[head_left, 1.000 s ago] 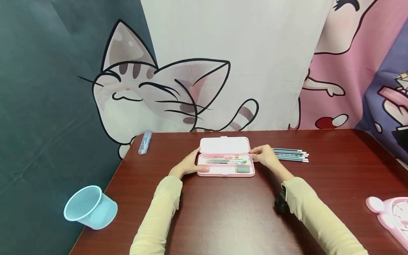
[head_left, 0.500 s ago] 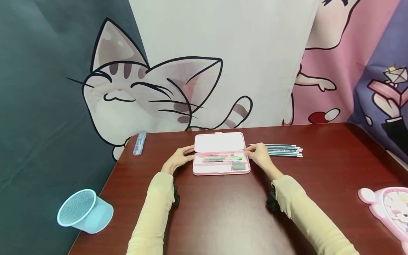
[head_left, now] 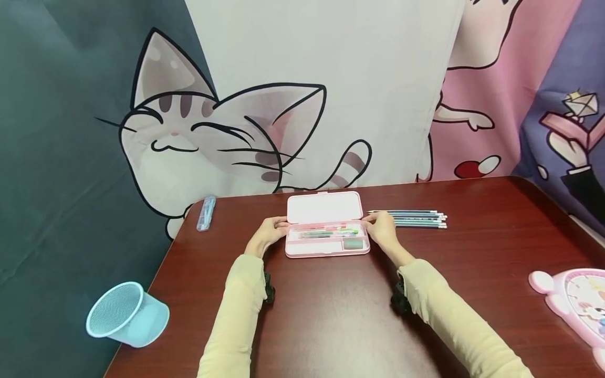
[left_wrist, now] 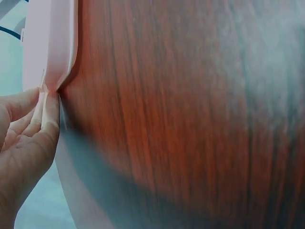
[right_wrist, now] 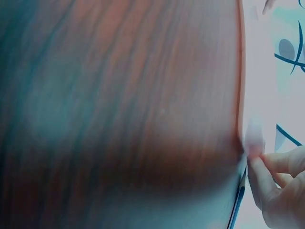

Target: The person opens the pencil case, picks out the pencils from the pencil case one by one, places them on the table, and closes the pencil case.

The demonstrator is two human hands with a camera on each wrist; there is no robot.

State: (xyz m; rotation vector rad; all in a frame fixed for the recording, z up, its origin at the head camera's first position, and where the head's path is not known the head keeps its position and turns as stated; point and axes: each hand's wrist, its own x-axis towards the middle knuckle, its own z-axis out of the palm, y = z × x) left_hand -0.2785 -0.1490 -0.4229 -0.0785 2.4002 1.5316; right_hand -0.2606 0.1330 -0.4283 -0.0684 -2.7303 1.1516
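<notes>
An opened pink pencil case (head_left: 312, 249) lies near the back of the table, its lid (head_left: 324, 208) folded back. Several pens (head_left: 326, 232) are in its long compartment, and a grey-green eraser-like block (head_left: 352, 243) sits in the front right one. My left hand (head_left: 268, 234) pinches the case's left side; in the left wrist view its thumb and fingers (left_wrist: 51, 109) meet at the pink edge. At the right side, my right hand (head_left: 382, 230) pinches the other end, also seen in the right wrist view as thumb and fingers (right_wrist: 261, 176) on the edge.
Several pencils (head_left: 418, 219) lie just right of my right hand. A pale blue item (head_left: 206, 213) is at the back left. A light blue mesh basket (head_left: 146, 320) lies tipped at the table's left edge. A pink clock-like thing (head_left: 562, 294) is at the right.
My left thumb has moved from the case's front compartment to its left side. My right hand keeps its place at the right end. The head view has shifted slightly.
</notes>
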